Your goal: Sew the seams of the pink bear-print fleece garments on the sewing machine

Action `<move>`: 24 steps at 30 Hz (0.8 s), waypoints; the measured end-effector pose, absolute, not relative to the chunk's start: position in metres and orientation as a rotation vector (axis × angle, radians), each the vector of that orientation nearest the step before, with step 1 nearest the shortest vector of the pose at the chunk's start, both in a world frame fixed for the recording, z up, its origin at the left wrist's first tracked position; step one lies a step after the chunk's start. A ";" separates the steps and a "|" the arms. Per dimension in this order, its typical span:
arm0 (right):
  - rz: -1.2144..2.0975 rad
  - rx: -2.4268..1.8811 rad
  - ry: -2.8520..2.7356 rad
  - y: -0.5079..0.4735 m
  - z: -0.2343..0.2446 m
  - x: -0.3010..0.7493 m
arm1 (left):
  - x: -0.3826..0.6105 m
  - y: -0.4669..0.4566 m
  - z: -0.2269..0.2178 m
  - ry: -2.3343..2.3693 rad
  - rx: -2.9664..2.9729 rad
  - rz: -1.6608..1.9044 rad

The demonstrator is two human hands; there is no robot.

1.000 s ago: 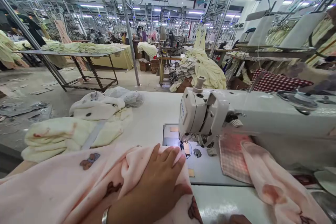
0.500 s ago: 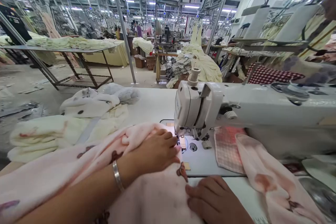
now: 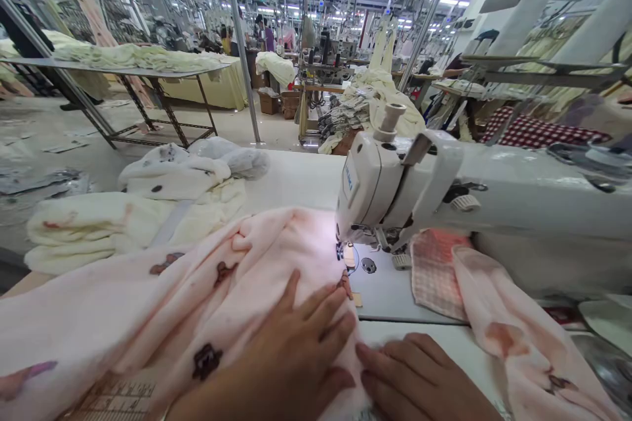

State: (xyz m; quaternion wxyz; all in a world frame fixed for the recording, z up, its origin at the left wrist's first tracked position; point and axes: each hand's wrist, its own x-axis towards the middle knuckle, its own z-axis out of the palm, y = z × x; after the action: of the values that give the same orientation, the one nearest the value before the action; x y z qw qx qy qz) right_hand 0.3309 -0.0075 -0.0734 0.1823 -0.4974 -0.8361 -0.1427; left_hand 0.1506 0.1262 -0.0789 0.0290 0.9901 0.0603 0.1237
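My left hand [image 3: 291, 348] lies flat, fingers spread, on a pink fleece fabric [image 3: 197, 283] printed with small brown figures. Beside it my right hand [image 3: 415, 378] presses the fabric's near edge with its fingers together and curled down. The fabric's far edge reaches under the head of a white sewing machine [image 3: 390, 184], lit by the lamp at the needle [image 3: 348, 253]. Both hands sit just in front of the needle plate.
A pile of cream fabric pieces [image 3: 133, 210] rests on the white table [image 3: 296, 177] at the left. A checked cloth [image 3: 434, 276] and another pink piece [image 3: 523, 348] lie right of the needle. Racks, tables and other workstations fill the hall behind.
The pink fabric has been pushed forward under the machine head. My left hand pulled back toward me and flattened; my right hand came into view at the fabric's near edge.
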 end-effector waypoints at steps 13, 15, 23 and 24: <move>-0.310 -1.625 -2.224 0.067 -0.080 0.353 | 0.191 0.228 -0.067 0.116 3.030 0.316; -0.316 -1.630 -2.206 0.070 -0.084 0.356 | 0.197 0.238 -0.067 0.168 3.051 0.332; -0.237 -1.588 -2.193 0.065 -0.070 0.343 | 0.196 0.224 -0.072 0.472 3.023 0.374; -0.212 -1.548 -2.188 0.062 -0.065 0.338 | 0.190 0.207 -0.075 0.548 3.023 0.371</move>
State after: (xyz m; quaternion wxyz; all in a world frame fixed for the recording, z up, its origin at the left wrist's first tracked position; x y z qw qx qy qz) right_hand 0.3376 0.0619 -0.0646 0.2247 -0.5610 -0.7931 -0.0769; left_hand 0.1897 0.2066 -0.0755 0.0234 0.9766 0.1769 0.1200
